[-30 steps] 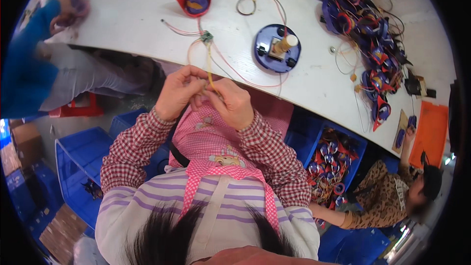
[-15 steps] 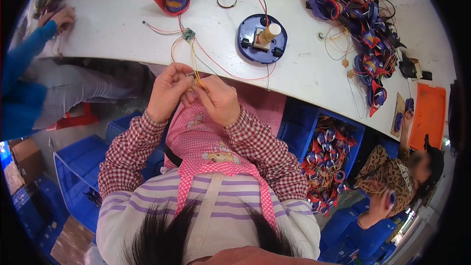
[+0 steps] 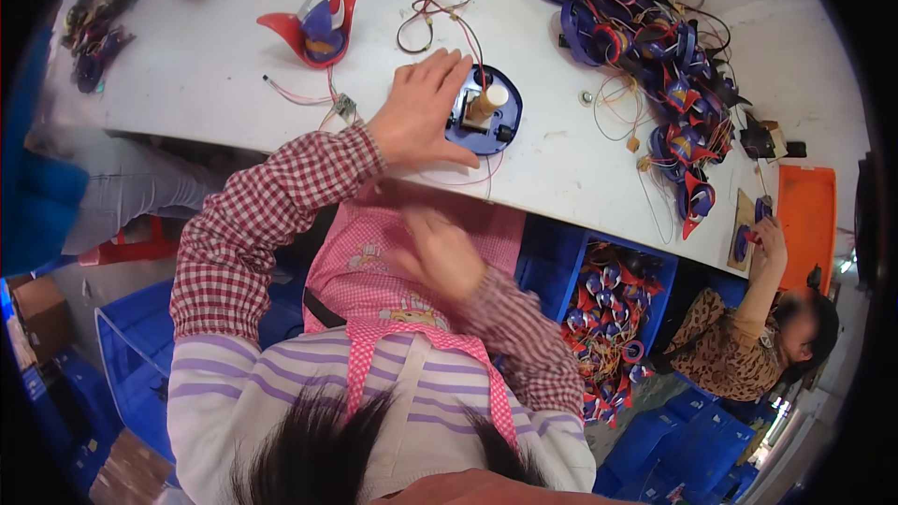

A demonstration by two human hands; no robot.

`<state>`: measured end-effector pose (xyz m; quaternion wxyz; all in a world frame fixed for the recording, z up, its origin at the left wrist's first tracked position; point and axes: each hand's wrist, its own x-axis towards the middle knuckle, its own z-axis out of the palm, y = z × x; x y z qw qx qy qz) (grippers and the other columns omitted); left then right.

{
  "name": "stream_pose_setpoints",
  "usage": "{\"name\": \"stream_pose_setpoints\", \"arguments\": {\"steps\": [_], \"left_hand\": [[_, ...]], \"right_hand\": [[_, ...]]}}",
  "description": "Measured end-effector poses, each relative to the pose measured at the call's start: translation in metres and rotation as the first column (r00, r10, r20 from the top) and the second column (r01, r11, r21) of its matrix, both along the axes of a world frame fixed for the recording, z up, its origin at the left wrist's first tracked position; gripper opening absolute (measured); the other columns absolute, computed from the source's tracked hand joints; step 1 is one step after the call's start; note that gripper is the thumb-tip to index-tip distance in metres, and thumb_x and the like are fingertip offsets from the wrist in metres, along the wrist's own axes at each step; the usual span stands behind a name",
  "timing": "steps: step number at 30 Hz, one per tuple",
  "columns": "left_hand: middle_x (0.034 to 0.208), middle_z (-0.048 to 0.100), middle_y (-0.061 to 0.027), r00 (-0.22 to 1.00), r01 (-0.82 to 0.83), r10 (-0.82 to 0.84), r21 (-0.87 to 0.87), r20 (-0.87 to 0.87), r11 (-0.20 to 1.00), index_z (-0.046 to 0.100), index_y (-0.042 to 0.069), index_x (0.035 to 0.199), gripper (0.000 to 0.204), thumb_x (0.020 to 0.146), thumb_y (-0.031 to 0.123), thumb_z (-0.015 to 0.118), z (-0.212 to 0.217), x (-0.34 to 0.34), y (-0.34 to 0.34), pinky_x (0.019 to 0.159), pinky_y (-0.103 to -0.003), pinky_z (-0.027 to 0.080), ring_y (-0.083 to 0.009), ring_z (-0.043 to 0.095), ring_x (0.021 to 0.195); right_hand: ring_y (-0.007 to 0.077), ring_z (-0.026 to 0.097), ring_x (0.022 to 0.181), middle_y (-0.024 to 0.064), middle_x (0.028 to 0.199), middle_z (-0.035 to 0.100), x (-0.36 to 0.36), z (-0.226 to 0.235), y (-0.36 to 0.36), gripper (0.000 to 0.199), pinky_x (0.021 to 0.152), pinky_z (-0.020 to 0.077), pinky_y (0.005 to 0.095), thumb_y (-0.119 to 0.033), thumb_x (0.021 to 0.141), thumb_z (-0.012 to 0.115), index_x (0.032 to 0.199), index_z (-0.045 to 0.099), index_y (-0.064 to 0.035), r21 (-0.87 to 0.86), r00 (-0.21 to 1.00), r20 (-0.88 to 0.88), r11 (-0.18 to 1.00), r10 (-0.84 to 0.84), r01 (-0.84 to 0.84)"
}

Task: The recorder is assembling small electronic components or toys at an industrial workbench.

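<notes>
My left hand (image 3: 421,114) reaches over the table edge with fingers stretched and thumb apart. It lies against the left side of a purple oval base (image 3: 510,115), partly covering it. A tan cylinder with a pale top (image 3: 492,99) stands on the base. Over the pink apron, my right hand (image 3: 444,257) is blurred; its thumb and fingers look apart, and I see nothing in it. Left of my left wrist lies a small green circuit board (image 3: 345,108) with thin wires. Beyond it sits a red-winged purple piece with pale horns (image 3: 323,28).
A heap of similar purple and red assemblies (image 3: 678,84) covers the table's right side. Below the edge, a blue bin (image 3: 662,285) holds more. An orange tray (image 3: 806,224) stands at far right, near a co-worker's hand (image 3: 769,241). A looped cable (image 3: 430,9) lies behind the base.
Both hands have parted from the yellow wires they were pinching. My left hand has moved up and right to the purple base; my right hand has dropped over the apron. The view has shifted.
</notes>
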<state>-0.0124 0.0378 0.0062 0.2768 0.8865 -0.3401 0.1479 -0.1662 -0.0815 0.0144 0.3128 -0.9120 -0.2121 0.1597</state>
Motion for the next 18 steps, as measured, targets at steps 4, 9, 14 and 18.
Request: {"name": "stream_pose_setpoints", "arguments": {"steps": [4, 9, 14, 18], "left_hand": [[0.127, 0.043, -0.0202, 0.997, 0.024, -0.024, -0.005, -0.067, 1.0, 0.03, -0.003, 0.135, 0.107, 0.056, 0.052, 0.077, -0.009, -0.003, -0.004, 0.101, -0.046, 0.025, -0.0341, 0.04, 0.119], [0.125, 0.044, -0.0206, 0.99, -0.002, -0.003, -0.033, -0.144, 0.999, 0.03, -0.003, 0.135, 0.108, 0.055, 0.051, 0.078, 0.002, 0.001, -0.013, 0.1, -0.043, 0.025, -0.0332, 0.041, 0.117], [0.132, 0.039, -0.0188, 0.983, -0.02, 0.013, -0.036, -0.184, 0.999, 0.033, -0.002, 0.134, 0.104, 0.056, 0.051, 0.077, -0.004, 0.003, -0.014, 0.097, -0.043, 0.026, -0.0307, 0.041, 0.116], [0.124, 0.044, -0.0185, 0.998, -0.047, 0.045, -0.044, -0.05, 0.998, 0.035, -0.002, 0.132, 0.104, 0.054, 0.048, 0.08, -0.017, 0.006, -0.012, 0.099, -0.044, 0.026, -0.0319, 0.043, 0.113]], "right_hand": [[0.0134, 0.052, 0.071, 0.012, 0.097, 0.058, 0.036, 0.073, -0.062, 0.049, 0.061, 0.0449, 0.0225, -0.013, 0.073, 0.074, 0.117, 0.054, -0.0019, 0.351, 0.947, 0.171, 0.915, -0.27, 0.198], [0.0134, 0.046, 0.062, 0.0065, 0.087, 0.056, 0.121, 0.039, -0.056, 0.042, 0.054, 0.0416, 0.0231, -0.009, 0.074, 0.073, 0.112, 0.057, -0.0019, 0.442, 0.847, 0.323, 0.858, -0.423, 0.26], [0.0149, 0.05, 0.063, 0.0069, 0.085, 0.058, 0.13, 0.023, -0.05, 0.031, 0.055, 0.0438, 0.0245, -0.006, 0.074, 0.072, 0.102, 0.062, -0.0015, 0.273, 0.848, 0.386, 0.923, -0.363, 0.27], [0.016, 0.055, 0.065, 0.0075, 0.086, 0.061, 0.116, 0.018, -0.042, 0.02, 0.056, 0.046, 0.0252, -0.003, 0.073, 0.071, 0.091, 0.064, -0.0011, 0.314, 0.666, 0.695, 0.948, -0.272, 0.06]]}}
